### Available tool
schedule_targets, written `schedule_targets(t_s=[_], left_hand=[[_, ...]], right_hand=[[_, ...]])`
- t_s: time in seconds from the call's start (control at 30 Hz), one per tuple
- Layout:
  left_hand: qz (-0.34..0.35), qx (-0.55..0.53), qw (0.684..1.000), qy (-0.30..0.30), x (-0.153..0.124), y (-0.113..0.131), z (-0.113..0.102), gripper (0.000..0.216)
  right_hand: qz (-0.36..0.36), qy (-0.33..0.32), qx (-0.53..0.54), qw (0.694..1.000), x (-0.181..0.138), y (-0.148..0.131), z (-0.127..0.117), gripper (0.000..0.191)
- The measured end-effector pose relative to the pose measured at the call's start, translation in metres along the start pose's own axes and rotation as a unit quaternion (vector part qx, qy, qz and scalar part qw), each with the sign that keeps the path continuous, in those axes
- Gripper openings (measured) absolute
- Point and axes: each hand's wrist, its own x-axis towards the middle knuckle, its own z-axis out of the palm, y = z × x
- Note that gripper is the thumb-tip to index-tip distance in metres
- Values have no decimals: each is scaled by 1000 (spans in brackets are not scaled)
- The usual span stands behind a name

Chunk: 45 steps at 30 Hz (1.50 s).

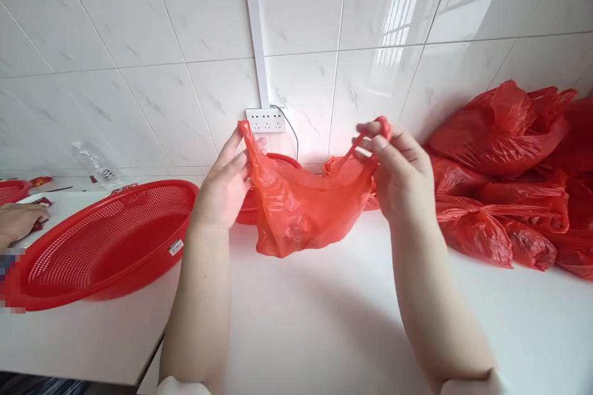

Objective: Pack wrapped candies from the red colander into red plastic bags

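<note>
Bag of thin red plastic (308, 210) hangs stretched above the white tabletop (310, 327), left hand (225, 188) pinching 1 top corner, right hand (405, 170) holding the opposite side.

White tabletop (315, 321) holds large red basket (115, 250), clear bottle (98, 166), white board (69, 199) left; smaller red basket (245, 215) mid-back; heaped red plastic bags (504, 179) right.

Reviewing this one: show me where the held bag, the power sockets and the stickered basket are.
Held bag (306, 210): head view, middle of its side.
Power sockets (265, 121): head view, middle of the white panel.
Stickered basket (125, 213): head view, perforated inner wall.
</note>
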Motion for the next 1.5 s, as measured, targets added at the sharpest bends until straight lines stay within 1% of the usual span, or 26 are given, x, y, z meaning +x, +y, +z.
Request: schedule_targets(t_s=[0.07, 0.13, 0.23, 0.3, 0.43, 0.53, 0.63, 0.7, 0.73, 0.77, 0.8, 0.87, 0.9, 0.93, 0.97, 1.03, 1.07, 1.1, 1.13, 1.17, 1.23, 1.3, 1.33, 1.4, 1.47, 1.5], left_hand=[[1, -9, 999, -38, -5, -2, 9, 63], [-20, -27, 993, -116, -10, -8, 18, 61], [-58, -6, 966, -253, -15, -21, 30, 34], [-70, 15, 961, -268, -15, -30, 36, 14], [-128, -25, 969, -208, -11, -37, 37, 23], [-147, -61, 963, -218, -10, -35, 35, 32], [-171, -72, 962, -202, -11, -35, 36, 36], [-182, -73, 964, -180, -9, -38, 35, 38], [-186, -79, 964, -173, -8, -40, 34, 38], [-189, -90, 964, -166, -6, -42, 33, 37], [-191, -106, 962, -161, -4, -44, 30, 34], [-187, -130, 960, -163, -1, -46, 26, 26], [-179, -127, 959, -178, 0, -44, 23, 22], [-162, -111, 959, -205, -1, -42, 21, 19], [-135, -77, 957, -244, -4, -38, 19, 17], [-57, 41, 942, -328, -11, -28, 17, 15], [-9, 119, 928, -353, -15, -23, 16, 16], [42, 203, 911, -358, -19, -18, 15, 21], [93, 286, 891, -339, -22, -15, 15, 27], [143, 362, 872, -297, -24, -13, 15, 33], [243, 463, 836, -166, -24, -15, 16, 39], [327, 489, 808, -40, -20, -23, 19, 35], [355, 479, 803, 1, -18, -28, 21, 31], [379, 446, 810, 29, -13, -38, 25, 20], [370, 429, 824, 19, -10, -45, 29, 11], [362, 428, 828, 12, -9, -47, 31, 8]], right_hand=[[-9, -47, 17, 999, -10, -12, 9, 27], [-20, -115, 28, 993, -18, -20, 17, 24], [-57, -245, 30, 967, -24, -23, 26, 23], [-72, -294, 29, 953, -24, -19, 29, 22], [-18, -281, 49, 958, -25, -6, 31, 22], [25, -266, 68, 961, -27, 5, 33, 15], [18, -185, 56, 981, -28, 12, 34, 2], [5, -123, 52, 991, -27, 14, 31, 3], [-6, -110, 51, 993, -27, 13, 28, 4], [-21, -122, 49, 991, -26, 12, 24, 5], [-40, -158, 44, 986, -25, 9, 20, 6], [-76, -283, 30, 956, -23, 4, 12, 10], [-88, -339, 25, 936, -23, 1, 10, 10], [-95, -372, 24, 923, -23, -2, 8, 8], [-93, -376, 25, 922, -23, -4, 8, 4], [-66, -315, 50, 946, -24, -4, 12, 7], [-36, -276, 77, 957, -26, -3, 16, 10], [2, -252, 107, 962, -27, -1, 21, 13], [45, -244, 135, 959, -29, 3, 25, 16], [86, -252, 156, 951, -31, 6, 30, 19], [154, -282, 176, 931, -34, 13, 39, 26], [207, -282, 194, 917, -35, 18, 45, 31], [227, -272, 206, 912, -36, 20, 47, 34], [252, -256, 224, 906, -35, 22, 48, 42], [253, -239, 228, 910, -33, 24, 46, 52], [247, -231, 226, 914, -32, 25, 45, 51]])
